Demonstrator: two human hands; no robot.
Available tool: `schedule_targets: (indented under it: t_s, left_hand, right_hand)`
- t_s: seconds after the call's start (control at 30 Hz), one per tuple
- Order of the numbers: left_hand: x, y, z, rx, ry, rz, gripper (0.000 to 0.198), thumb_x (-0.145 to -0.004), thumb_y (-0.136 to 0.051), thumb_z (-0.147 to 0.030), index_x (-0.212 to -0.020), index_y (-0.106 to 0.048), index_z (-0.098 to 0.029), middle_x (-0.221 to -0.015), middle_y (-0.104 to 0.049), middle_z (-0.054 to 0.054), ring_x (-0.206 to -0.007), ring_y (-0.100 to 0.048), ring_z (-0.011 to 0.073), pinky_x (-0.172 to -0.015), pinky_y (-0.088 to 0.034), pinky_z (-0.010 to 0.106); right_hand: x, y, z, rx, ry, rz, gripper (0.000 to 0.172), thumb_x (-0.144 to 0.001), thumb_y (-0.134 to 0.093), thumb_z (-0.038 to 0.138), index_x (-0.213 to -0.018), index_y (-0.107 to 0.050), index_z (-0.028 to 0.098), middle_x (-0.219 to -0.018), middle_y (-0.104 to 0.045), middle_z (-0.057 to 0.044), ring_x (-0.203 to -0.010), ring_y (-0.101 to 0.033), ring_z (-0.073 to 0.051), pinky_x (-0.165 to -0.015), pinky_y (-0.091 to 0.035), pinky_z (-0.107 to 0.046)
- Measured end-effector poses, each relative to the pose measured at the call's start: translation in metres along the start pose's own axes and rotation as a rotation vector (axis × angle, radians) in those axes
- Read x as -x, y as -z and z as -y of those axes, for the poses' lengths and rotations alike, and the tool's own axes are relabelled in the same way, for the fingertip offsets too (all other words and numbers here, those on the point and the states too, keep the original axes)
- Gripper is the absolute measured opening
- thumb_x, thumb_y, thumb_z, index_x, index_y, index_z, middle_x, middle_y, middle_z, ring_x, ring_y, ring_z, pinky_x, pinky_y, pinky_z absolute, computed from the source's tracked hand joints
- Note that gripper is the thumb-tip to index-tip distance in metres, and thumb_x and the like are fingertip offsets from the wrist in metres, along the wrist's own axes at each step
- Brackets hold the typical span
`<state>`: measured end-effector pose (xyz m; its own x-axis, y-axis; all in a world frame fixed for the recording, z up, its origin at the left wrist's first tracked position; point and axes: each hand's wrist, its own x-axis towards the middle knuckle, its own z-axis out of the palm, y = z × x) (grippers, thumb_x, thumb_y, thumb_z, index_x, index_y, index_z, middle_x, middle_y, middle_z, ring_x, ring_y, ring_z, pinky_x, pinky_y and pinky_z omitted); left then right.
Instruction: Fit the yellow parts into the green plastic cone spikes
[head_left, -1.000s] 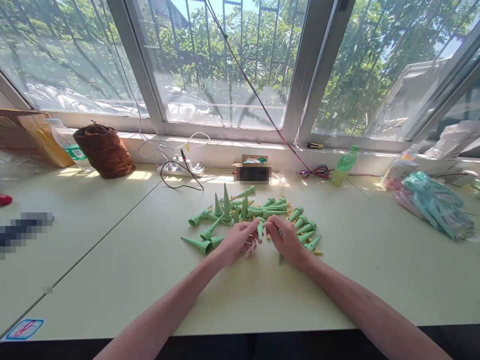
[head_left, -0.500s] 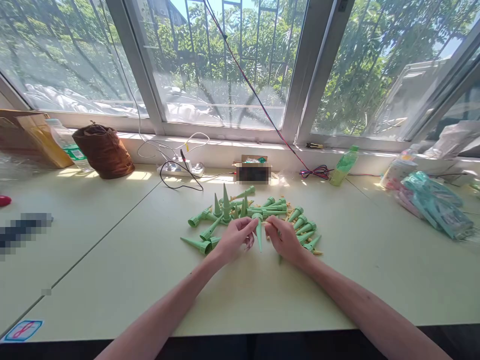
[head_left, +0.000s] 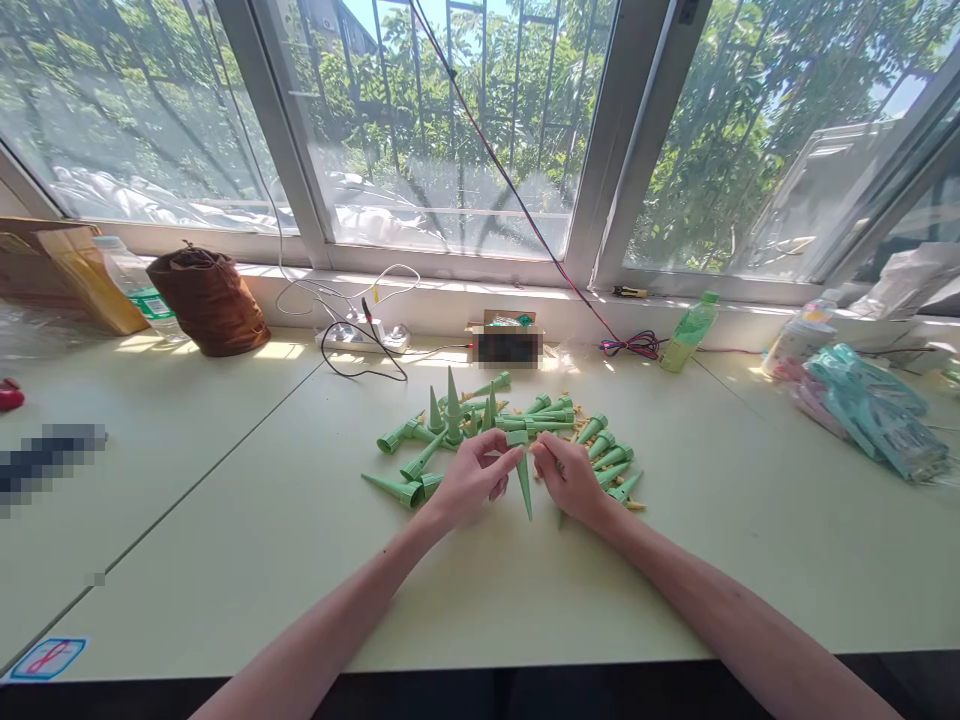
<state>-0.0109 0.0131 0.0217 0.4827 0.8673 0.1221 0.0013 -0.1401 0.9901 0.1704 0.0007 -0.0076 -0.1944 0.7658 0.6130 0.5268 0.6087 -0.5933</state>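
Observation:
My left hand (head_left: 472, 480) pinches a green plastic cone spike (head_left: 523, 478) near its wide top end, and the tip points down toward me. My right hand (head_left: 571, 477) is closed beside it, fingertips pinched close to the spike's top; what they hold is too small to make out. Just behind both hands lies a pile of green cone spikes (head_left: 480, 425), some lying flat and a few standing upright. Small yellow pieces (head_left: 581, 425) are scattered among them on the pale green table (head_left: 300, 540).
A brown bag (head_left: 208, 300) and a water bottle (head_left: 131, 285) stand at the back left. White cables and a power strip (head_left: 364, 335) lie by the window sill. A green bottle (head_left: 688, 332) stands at the back right, teal packets (head_left: 874, 405) at the far right.
The spike between my hands has turned from mostly hidden in my fingers to hanging tip-down, and it has dropped lower. Both hands stayed in nearly the same place.

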Motion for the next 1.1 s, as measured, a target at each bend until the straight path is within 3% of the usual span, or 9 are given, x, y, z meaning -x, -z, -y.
schedule_targets:
  t_s: [0.37,0.57,0.7,0.83,1.1]
  left_hand:
    - [0.0008,-0.0008,-0.0007,-0.108,-0.042,-0.080,0.031,-0.082,-0.067,-0.043,-0.096,-0.057,-0.018,-0.063,-0.050,-0.004,-0.047,-0.046,0.0076,-0.043,-0.038,0.020]
    - [0.0001,-0.0001,0.0044,-0.176,-0.138,-0.110,0.030,-0.080,-0.069,-0.039,-0.100,-0.062,-0.019,-0.081,-0.059,0.000,-0.051,-0.046,0.0071,-0.048,-0.041,0.022]
    - [-0.0001,0.0005,0.0051,-0.235,-0.166,-0.146,0.031,-0.079,-0.070,-0.041,-0.099,-0.065,-0.018,-0.074,-0.059,0.000,-0.051,-0.044,0.0080,-0.050,-0.039,0.023]
    - [0.0002,-0.0006,0.0047,-0.271,-0.193,-0.141,0.028,-0.081,-0.068,-0.041,-0.099,-0.066,-0.019,-0.080,-0.060,0.002,-0.052,-0.045,0.0083,-0.051,-0.038,0.023]
    - [0.0032,-0.0085,0.0011,-0.286,-0.162,-0.167,0.032,-0.084,-0.063,-0.048,-0.095,-0.061,-0.018,-0.075,-0.060,0.000,-0.048,-0.042,0.0072,-0.049,-0.033,0.022]
  right_hand:
    - [-0.0009,0.0006,0.0016,0.003,0.007,-0.015,0.037,-0.102,-0.035,0.033,-0.067,-0.029,0.023,-0.055,-0.035,0.006,-0.049,-0.029,-0.010,-0.050,-0.026,-0.025]
    - [-0.0004,-0.0002,-0.0005,0.004,0.003,-0.017,0.037,-0.102,-0.036,0.033,-0.067,-0.030,0.022,-0.055,-0.036,0.006,-0.049,-0.028,-0.010,-0.050,-0.026,-0.025]
    - [0.0002,-0.0007,-0.0021,0.007,0.005,-0.016,0.038,-0.102,-0.036,0.032,-0.067,-0.032,0.022,-0.056,-0.037,0.005,-0.049,-0.028,-0.010,-0.050,-0.026,-0.025]
    - [-0.0002,-0.0009,-0.0016,0.012,0.012,-0.020,0.038,-0.103,-0.035,0.033,-0.066,-0.033,0.022,-0.056,-0.036,0.005,-0.050,-0.029,-0.010,-0.051,-0.026,-0.025]
    - [-0.0008,-0.0014,0.0026,0.040,-0.040,-0.096,0.039,-0.103,-0.033,0.037,-0.067,-0.034,0.023,-0.055,-0.042,0.004,-0.048,-0.036,-0.011,-0.050,-0.028,-0.026]
